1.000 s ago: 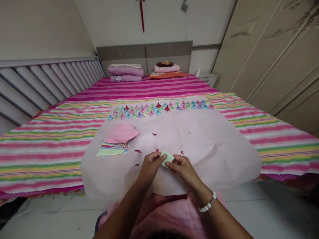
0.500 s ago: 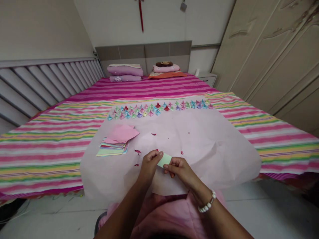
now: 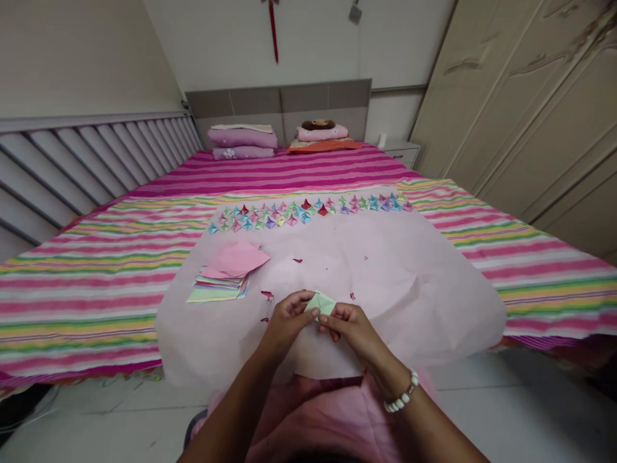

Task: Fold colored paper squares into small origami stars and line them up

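A small light-green piece of folded paper (image 3: 322, 303) is held between both hands, above the near part of a white sheet (image 3: 385, 270). My left hand (image 3: 292, 312) pinches its left side, thumb on top. My right hand (image 3: 344, 319) grips its lower right edge between thumb and fingers. Crease lines and a triangular flap show on the paper's face. To the left of my hands lies a stack of coloured paper squares (image 3: 219, 288), with pink sheets (image 3: 236, 258) on top. Rows of small folded paper pieces (image 3: 289, 213) in many colours line the sheet's far edge.
Small dark-red scraps (image 3: 267, 295) are scattered on the sheet. Under it is a bed with a striped cover (image 3: 96, 283). Folded bedding (image 3: 243, 140) and a pillow stack (image 3: 322, 135) sit by the headboard. A wardrobe (image 3: 540, 116) stands right, a slatted rail (image 3: 96, 157) left.
The green paper has turned in my hands from a plain flat strip to a pointed shape with a folded flap showing. My left thumb has moved down and right across it.
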The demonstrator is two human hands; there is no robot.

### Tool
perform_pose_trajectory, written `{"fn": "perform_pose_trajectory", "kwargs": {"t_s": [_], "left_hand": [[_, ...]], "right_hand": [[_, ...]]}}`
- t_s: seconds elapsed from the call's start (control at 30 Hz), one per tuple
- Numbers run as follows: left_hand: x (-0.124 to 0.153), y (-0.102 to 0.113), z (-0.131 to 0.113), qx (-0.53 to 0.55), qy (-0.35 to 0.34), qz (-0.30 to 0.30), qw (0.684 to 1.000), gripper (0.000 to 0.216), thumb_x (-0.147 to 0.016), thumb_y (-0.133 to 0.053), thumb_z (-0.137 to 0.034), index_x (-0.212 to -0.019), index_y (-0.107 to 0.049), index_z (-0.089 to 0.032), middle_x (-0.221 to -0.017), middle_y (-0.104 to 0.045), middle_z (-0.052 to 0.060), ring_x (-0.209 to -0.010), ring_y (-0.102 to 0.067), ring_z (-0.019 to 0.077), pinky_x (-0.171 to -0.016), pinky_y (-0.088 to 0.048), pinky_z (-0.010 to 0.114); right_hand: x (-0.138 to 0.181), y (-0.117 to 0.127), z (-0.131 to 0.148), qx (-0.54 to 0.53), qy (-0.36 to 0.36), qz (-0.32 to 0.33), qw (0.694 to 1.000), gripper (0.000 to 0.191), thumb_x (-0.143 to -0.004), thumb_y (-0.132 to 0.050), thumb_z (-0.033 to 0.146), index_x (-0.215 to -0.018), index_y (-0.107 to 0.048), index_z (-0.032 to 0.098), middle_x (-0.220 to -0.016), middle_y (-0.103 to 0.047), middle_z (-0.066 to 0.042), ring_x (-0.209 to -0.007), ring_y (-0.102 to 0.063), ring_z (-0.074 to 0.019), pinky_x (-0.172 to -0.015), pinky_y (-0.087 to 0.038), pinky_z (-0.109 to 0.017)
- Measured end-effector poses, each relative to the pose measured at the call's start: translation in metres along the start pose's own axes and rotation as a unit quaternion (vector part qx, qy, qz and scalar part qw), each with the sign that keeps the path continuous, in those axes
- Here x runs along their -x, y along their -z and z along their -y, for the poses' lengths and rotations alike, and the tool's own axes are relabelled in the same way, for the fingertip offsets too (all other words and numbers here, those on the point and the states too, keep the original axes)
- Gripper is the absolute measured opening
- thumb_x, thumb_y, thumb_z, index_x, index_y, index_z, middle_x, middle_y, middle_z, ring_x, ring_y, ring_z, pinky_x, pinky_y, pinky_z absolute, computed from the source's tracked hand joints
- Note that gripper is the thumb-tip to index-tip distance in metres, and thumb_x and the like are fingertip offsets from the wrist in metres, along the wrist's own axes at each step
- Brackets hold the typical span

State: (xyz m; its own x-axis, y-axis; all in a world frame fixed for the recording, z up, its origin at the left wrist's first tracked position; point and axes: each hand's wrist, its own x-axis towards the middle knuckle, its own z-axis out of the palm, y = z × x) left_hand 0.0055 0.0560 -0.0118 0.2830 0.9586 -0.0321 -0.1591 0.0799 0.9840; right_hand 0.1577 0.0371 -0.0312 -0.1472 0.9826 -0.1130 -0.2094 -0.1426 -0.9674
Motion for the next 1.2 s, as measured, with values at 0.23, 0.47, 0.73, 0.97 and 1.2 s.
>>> {"fn": "perform_pose_trajectory", "kwargs": {"t_s": [0.23,0.47,0.73,0.97,1.2], "left_hand": [[0.0002,-0.0027,0.0,-0.047,-0.011,-0.007,0.999,0.02,-0.07,-0.069,-0.026,-0.087,-0.072,-0.016,-0.079,-0.071,0.002,-0.075,-0.062,0.0167,-0.07,-0.046,0.027],[0.0023,0.0016,0.0041,-0.076,0.005,-0.018,0.997,0.018,-0.071,-0.065,-0.023,-0.085,-0.074,-0.019,-0.085,-0.073,0.003,-0.085,-0.062,0.0193,-0.08,-0.046,0.029],[0.0064,0.0046,0.0012,-0.107,0.005,0.028,0.994,0.023,-0.08,-0.056,-0.027,-0.092,-0.074,-0.019,-0.085,-0.071,0.003,-0.085,-0.06,0.0182,-0.079,-0.044,0.028],[0.0009,-0.0016,0.0036,-0.079,0.006,-0.031,0.996,0.017,-0.067,-0.07,-0.026,-0.08,-0.074,-0.016,-0.074,-0.071,0.003,-0.069,-0.061,0.0157,-0.068,-0.047,0.027],[0.0008,-0.0013,0.0018,-0.108,0.0,-0.059,0.992,0.018,-0.063,-0.071,-0.023,-0.08,-0.071,-0.016,-0.06,-0.066,0.0,-0.055,-0.059,0.0131,-0.054,-0.044,0.023]], "right_hand": [[0.0002,-0.0011,0.001,-0.007,-0.003,0.005,1.0,0.027,-0.064,-0.074,0.037,-0.055,-0.059,0.017,-0.054,-0.065,0.0,-0.04,-0.042,-0.0073,-0.044,-0.028,-0.023],[0.002,-0.0025,0.0045,-0.005,-0.008,-0.011,1.0,0.029,-0.065,-0.073,0.039,-0.054,-0.058,0.017,-0.055,-0.066,0.0,-0.041,-0.042,-0.0073,-0.045,-0.03,-0.023],[-0.0003,-0.0015,0.0032,-0.006,-0.004,-0.007,1.0,0.021,-0.064,-0.07,0.029,-0.053,-0.057,0.017,-0.053,-0.066,0.0,-0.04,-0.041,-0.0066,-0.044,-0.029,-0.022],[-0.0006,-0.0011,0.0034,0.0,0.004,0.021,1.0,0.021,-0.063,-0.073,0.033,-0.057,-0.061,0.017,-0.056,-0.063,0.001,-0.043,-0.044,-0.0075,-0.045,-0.033,-0.022],[-0.0001,0.002,0.0027,0.018,0.008,0.061,0.998,0.029,-0.066,-0.074,0.044,-0.069,-0.068,0.015,-0.054,-0.058,0.002,-0.049,-0.049,-0.0098,-0.051,-0.037,-0.024]]}}
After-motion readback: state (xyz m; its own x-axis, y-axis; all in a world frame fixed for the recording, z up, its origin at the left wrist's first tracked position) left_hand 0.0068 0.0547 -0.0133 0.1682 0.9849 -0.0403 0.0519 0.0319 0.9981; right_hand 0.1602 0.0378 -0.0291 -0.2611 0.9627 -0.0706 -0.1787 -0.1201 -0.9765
